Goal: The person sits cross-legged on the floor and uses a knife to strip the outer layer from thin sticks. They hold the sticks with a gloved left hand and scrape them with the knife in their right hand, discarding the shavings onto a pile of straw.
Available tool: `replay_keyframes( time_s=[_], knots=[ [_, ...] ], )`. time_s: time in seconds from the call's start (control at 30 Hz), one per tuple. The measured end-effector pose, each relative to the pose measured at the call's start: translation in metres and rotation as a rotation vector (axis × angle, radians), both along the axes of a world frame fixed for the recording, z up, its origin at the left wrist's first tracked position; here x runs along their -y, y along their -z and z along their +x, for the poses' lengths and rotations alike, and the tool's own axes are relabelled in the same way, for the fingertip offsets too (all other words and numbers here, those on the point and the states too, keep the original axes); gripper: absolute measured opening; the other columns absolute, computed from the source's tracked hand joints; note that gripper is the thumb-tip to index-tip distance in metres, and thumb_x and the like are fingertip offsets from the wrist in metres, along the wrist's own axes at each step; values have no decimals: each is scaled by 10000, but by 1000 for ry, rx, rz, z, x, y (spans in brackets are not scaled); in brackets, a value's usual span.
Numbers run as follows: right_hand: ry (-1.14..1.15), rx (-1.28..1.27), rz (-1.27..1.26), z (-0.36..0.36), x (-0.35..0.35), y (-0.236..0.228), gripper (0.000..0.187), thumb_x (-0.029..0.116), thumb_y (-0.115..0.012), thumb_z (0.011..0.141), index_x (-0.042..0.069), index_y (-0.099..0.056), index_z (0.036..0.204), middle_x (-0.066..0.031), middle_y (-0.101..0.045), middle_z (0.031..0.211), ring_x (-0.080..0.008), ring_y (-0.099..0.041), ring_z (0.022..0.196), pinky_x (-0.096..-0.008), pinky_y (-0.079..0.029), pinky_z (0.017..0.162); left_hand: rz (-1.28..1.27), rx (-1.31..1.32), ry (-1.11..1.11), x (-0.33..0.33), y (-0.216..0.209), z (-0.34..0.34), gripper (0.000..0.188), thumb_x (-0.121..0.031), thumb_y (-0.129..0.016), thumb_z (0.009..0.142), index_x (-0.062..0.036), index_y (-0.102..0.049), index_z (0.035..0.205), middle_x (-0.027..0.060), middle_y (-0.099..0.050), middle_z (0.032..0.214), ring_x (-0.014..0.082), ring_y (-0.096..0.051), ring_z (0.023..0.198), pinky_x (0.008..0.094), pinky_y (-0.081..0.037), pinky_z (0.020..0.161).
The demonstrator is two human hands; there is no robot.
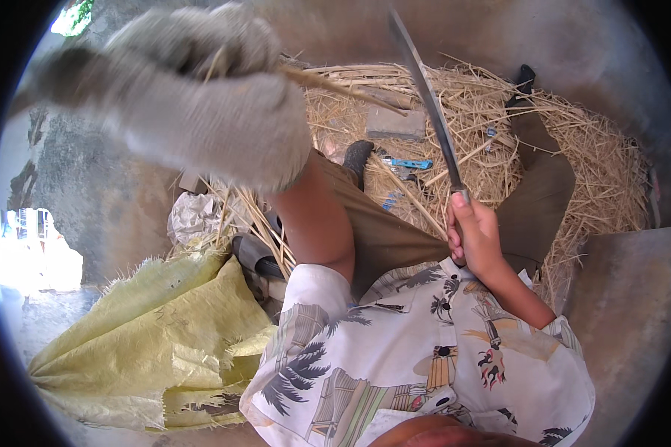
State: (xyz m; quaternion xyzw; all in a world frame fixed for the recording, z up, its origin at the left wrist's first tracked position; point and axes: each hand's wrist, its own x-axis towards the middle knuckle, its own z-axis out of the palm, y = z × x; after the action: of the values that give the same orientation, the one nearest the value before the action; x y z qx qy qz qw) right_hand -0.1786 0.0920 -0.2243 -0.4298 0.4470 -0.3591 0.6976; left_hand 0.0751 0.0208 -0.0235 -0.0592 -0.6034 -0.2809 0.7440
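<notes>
My left hand (201, 97) wears a grey knitted glove and is raised close to the camera, closed around a thin straw-coloured stalk (343, 88) that sticks out to the right. My right hand (473, 231), bare, grips the handle of a long knife (429, 97) whose blade points up and away, its tip near the top of the view. The blade stands just right of the stalk's end. Both hands are above my lap, over olive trousers (384, 238) and a patterned shirt (425, 357).
A heap of dry straw (589, 156) covers the ground ahead, with a grey block (395, 123) and a blue-handled tool (410, 163) lying in it. A yellow woven sack (156, 343) lies at the lower left beside crumpled white plastic (194, 216). Bare ground shows at the right.
</notes>
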Motion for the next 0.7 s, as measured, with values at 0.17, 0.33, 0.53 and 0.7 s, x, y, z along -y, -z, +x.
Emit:
replay_keyframes(
  time_s=[0.17,0.33,0.53,0.7],
  knots=[
    [13,36,-490,-2,-12,-8,302,298,-532,1042,25,-534,911,3,-500,613,-48,-442,529,-242,-373,484,289,-296,-877,21,0,-59,609,-597,-487,1001,-164,-355,593,-50,-285,507,70,-261,393,259,-217,361],
    [-60,-253,-457,21,-14,10,386,363,-567,1024,-16,-586,953,3,-503,642,-67,-441,612,-276,-395,552,318,-262,-851,16,-9,-75,598,-579,-482,1011,-166,-351,598,-50,-272,498,75,-256,384,258,-215,356],
    [-192,-83,78,16,-4,-8,432,416,-584,1010,-2,-595,901,2,-484,583,-48,-395,550,-261,-346,508,260,-187,-704,33,15,-12,650,-632,-481,985,-110,-407,606,8,-366,473,115,-333,373,266,-298,340],
    [-60,-185,-384,14,-19,-27,381,364,-599,1010,8,-586,877,17,-458,576,-45,-384,532,-255,-326,492,247,-240,-842,31,12,-27,650,-615,-482,993,-90,-437,614,20,-388,477,126,-360,373,262,-323,353]
  ],
)
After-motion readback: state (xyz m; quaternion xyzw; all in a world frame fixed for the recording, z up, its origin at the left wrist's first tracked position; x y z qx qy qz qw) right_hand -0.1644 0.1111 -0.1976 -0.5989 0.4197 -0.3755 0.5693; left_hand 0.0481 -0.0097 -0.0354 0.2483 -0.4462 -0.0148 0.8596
